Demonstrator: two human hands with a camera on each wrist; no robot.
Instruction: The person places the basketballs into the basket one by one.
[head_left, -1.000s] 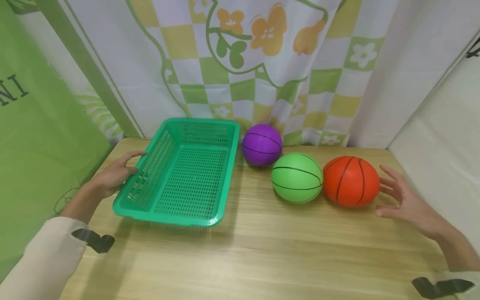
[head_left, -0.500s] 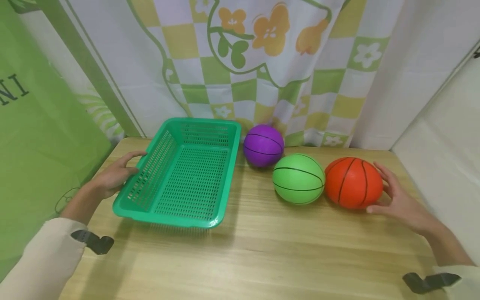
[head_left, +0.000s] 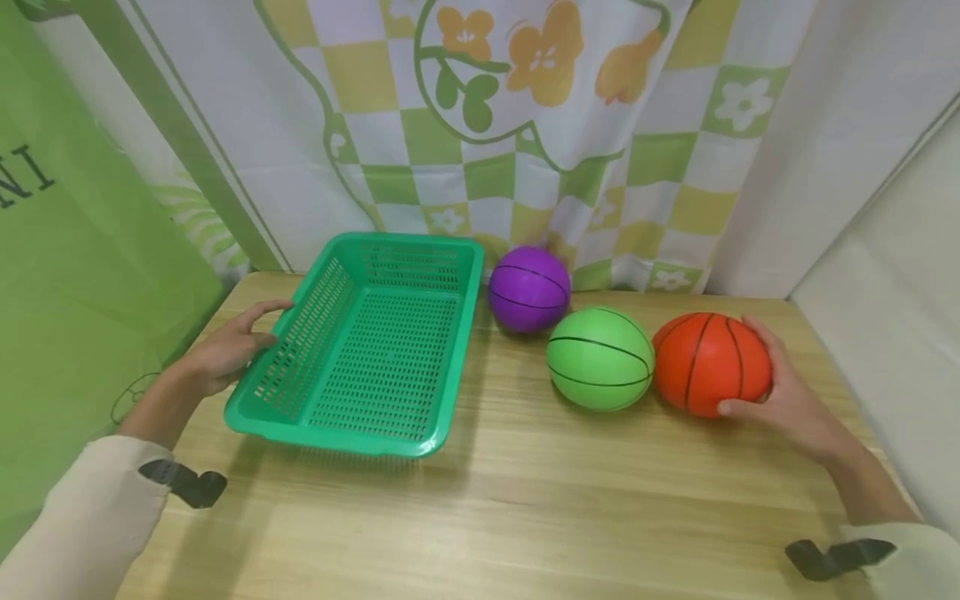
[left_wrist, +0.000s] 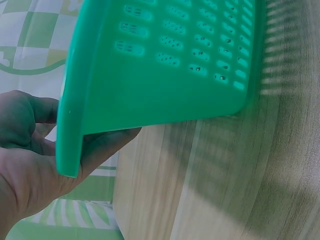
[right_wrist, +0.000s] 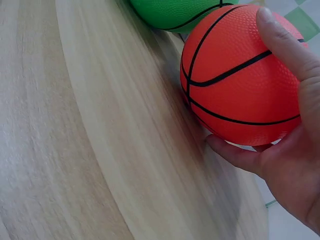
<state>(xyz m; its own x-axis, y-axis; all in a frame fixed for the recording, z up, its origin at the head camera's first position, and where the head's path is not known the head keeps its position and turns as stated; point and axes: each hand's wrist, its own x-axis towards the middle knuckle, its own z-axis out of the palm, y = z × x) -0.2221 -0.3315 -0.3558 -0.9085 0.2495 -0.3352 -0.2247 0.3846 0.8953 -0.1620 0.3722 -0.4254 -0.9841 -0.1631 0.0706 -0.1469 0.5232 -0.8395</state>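
A green plastic basket point(head_left: 390, 358) with slotted sides sits on the table's left half, its inside bare. My left hand point(head_left: 228, 346) holds its left rim; the left wrist view has the rim point(left_wrist: 75, 100) between the thumb and fingers. At the table's right, my right hand point(head_left: 791, 396) grips a red toy basketball point(head_left: 708, 362). Thumb and fingers curve round the ball's right side, as the right wrist view also tells. A green toy basketball point(head_left: 600, 358) lies just left of the red one. Behind it to the left lies a purple toy basketball point(head_left: 528, 290).
The wooden table point(head_left: 525, 508) bears all of these. A patterned curtain point(head_left: 495, 150) hangs at the back edge, close behind the purple ball. Green cloth point(head_left: 90, 267) stands on the left, and a pale wall point(head_left: 900, 275) bounds the right.
My right hand has moved left from beside the red ball and taken hold of it. The left hand and basket stay put.
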